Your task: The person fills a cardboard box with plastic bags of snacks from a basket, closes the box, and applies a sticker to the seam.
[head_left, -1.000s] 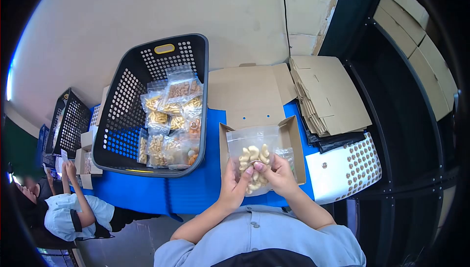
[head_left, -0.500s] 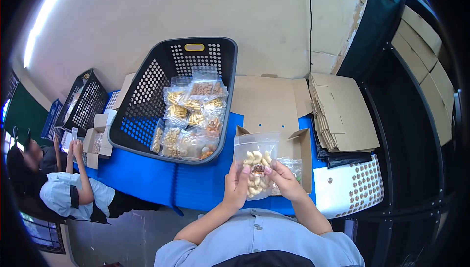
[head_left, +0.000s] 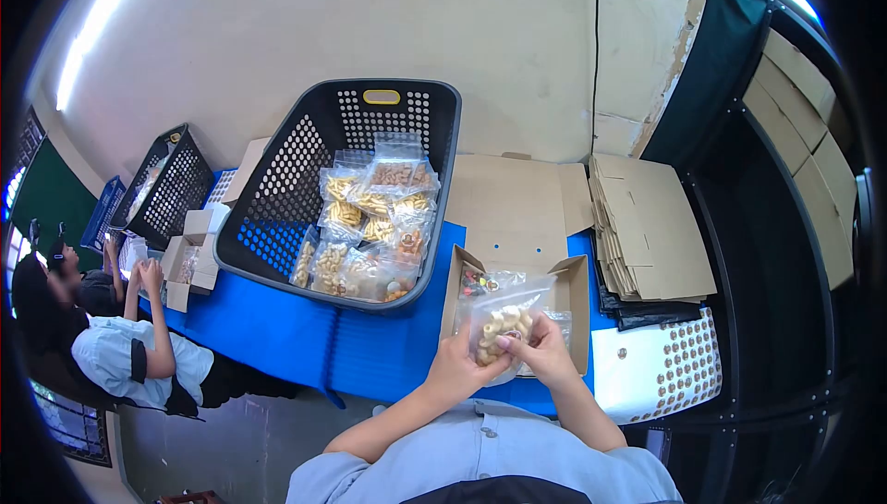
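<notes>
A clear zip bag of pale, curved snack pieces (head_left: 508, 321) is held tilted between my two hands, over the front of an open cardboard box (head_left: 578, 305). My left hand (head_left: 457, 364) grips its left lower side, with the fingers partly hidden. On the right side, my right hand (head_left: 545, 353) pinches the bag, its thumb across the front near a round brown sticker. Inside the box, behind the held bag, lies a small bag with colourful contents (head_left: 478, 281). More clear plastic shows by my right fingers.
A black perforated basket (head_left: 277, 157) with several snack bags (head_left: 370, 218) stands left of the box. To the right are stacked flat cartons (head_left: 656, 227) and a sheet of round stickers (head_left: 637, 370). Co-workers (head_left: 139, 352) stand at the far left along the blue table (head_left: 379, 347).
The bag has tipped from upright and face-on to a slant, and moved slightly right. My right thumb has shifted across its front. The colourful bag in the box now shows.
</notes>
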A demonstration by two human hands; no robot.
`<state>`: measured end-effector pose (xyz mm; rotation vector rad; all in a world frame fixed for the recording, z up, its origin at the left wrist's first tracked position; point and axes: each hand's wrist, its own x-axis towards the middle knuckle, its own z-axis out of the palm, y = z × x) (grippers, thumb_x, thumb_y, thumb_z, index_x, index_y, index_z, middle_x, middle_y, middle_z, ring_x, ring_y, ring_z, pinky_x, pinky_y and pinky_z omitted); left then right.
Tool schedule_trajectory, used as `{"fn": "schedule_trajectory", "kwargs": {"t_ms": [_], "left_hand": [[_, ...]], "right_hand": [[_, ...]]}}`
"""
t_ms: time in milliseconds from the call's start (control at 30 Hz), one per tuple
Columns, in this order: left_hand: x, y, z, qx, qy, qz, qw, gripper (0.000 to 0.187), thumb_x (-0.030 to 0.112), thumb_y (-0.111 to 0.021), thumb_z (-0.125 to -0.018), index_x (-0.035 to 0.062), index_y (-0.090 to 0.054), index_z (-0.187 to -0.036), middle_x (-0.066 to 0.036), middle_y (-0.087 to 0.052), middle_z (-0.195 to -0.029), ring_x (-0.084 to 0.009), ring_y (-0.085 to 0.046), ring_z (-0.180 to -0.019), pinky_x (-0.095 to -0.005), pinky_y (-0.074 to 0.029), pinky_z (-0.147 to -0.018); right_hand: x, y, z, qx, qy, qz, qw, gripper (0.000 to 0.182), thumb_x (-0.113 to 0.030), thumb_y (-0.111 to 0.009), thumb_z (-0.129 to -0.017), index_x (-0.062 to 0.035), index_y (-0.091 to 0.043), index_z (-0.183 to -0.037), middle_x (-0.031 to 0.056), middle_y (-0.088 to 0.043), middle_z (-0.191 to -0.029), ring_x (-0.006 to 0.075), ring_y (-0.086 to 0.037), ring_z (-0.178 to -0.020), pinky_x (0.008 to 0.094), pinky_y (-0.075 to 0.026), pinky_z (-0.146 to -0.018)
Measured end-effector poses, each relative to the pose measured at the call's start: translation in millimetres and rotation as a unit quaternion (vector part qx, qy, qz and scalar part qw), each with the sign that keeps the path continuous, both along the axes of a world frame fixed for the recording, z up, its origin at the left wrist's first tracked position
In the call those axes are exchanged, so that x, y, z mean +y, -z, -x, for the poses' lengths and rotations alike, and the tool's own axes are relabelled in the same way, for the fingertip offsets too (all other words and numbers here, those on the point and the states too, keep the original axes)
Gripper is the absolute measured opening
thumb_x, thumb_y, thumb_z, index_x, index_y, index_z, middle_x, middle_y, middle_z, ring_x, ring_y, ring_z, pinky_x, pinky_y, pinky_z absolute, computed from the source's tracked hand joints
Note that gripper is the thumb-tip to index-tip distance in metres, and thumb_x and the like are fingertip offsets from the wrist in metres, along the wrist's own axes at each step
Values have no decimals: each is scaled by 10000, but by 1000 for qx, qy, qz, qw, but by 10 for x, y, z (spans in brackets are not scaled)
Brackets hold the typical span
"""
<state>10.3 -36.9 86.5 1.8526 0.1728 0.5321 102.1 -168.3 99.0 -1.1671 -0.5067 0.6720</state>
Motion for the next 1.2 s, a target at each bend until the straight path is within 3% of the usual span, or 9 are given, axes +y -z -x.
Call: {"fn": "schedule_trajectory", "kwargs": {"t_ms": [200,467,567,767,833,900,967,1000,1200], "left_hand": [[22,-27,-35,49,-8,-91,995,506,342,-766,-750,13,-558,-1073,-168,-678,-835,-338,-682,-740,-370,-542,-619],[86,-107,-110,26,0,-47,999,445,292,-766,-756,25,-577,-1058,-162,-689,-837,-301,-695,-736,-340,-543,-619],[93,-87,-92,30,32,107,993,384,162,-694,-856,-18,-545,-1161,-89,-677,-1010,-124,-636,-910,-259,-509,-781],[124,37,-96,46,22,176,983,328,196,-574,-948,-31,-537,-1183,-92,-669,-1002,-108,-614,-908,-244,-495,-757],[107,-30,-93,39,34,181,982,351,193,-606,-926,-30,-534,-1188,-91,-670,-997,-107,-616,-905,-248,-498,-760],[88,-90,-62,33,45,187,981,379,190,-639,-904,-30,-532,-1192,-90,-670,-993,-106,-618,-902,-253,-501,-763],[72,-118,-36,124,118,34,985,442,188,-712,-841,-25,-528,-1181,-87,-670,-992,-109,-623,-913,-266,-504,-791],[76,-41,-34,143,151,70,976,511,180,-761,-787,-17,-510,-1187,-97,-656,-1032,-129,-618,-966,-286,-494,-847],[35,9,-68,47,126,26,991,540,215,-751,-797,30,-490,-1232,-109,-616,-1075,-203,-599,-1020,-347,-464,-904]], "right_hand": [[7,108,-12,83,22,8,996,327,-109,-660,-881,29,-547,-1155,85,-644,-1057,116,-617,-938,263,-516,-798],[5,219,-34,71,26,-1,997,269,-190,-589,-941,13,-571,-1118,49,-644,-995,89,-596,-908,246,-483,-808],[28,136,-10,58,23,6,998,283,-238,-544,-967,-5,-571,-1125,28,-638,-967,77,-587,-902,241,-474,-806],[6,253,-43,73,12,13,997,303,-256,-534,-973,-2,-568,-1135,26,-640,-975,72,-586,-879,233,-476,-796],[28,196,-6,138,40,-8,990,294,-238,-554,-965,3,-569,-1131,25,-643,-971,65,-586,-857,224,-483,-777],[25,113,32,22,42,24,999,261,-206,-586,-946,0,-581,-1107,37,-650,-988,72,-603,-857,223,-489,-785],[3,128,-8,45,71,-3,996,243,-195,-605,-934,2,-599,-1076,43,-657,-971,73,-606,-853,219,-489,-774],[-18,137,-36,69,98,-27,992,225,-184,-624,-921,3,-617,-1046,48,-664,-954,74,-609,-849,216,-490,-762],[-128,59,-108,0,104,-6,995,150,-129,-663,-879,15,-692,-910,70,-688,-901,110,-622,-835,252,-488,-775]]}}
